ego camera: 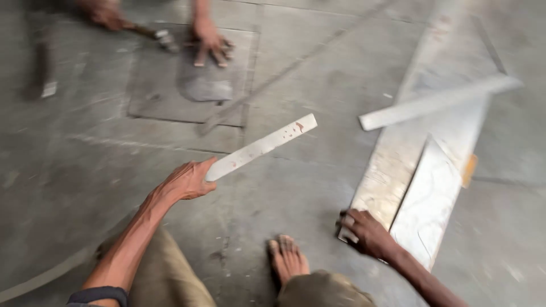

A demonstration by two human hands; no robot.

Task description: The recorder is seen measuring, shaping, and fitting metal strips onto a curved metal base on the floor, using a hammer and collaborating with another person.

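We are holding a flat pale metal strip [261, 146] by its near end in our left hand [189, 181], fingers curled and pinching that end while the strip is slanting up and away to the right, raised off the grey concrete floor [85, 170]. Our right hand [367, 232] is resting on the near corner of a long shiny metal sheet [398, 165], fingers bent down onto its edge; whether they are really clamping it we cannot tell through the blur. A narrower sheet piece [429, 202] is lying on top of that sheet, and another pale bar [438, 102] is lying across its far part. Our bare foot [287, 258] is sitting on the floor between our hands. Farther off, another person's hand [210, 42] is pressing flat on a grey plate [205, 85], their other hand [105, 14] gripping a hammer [153, 34]
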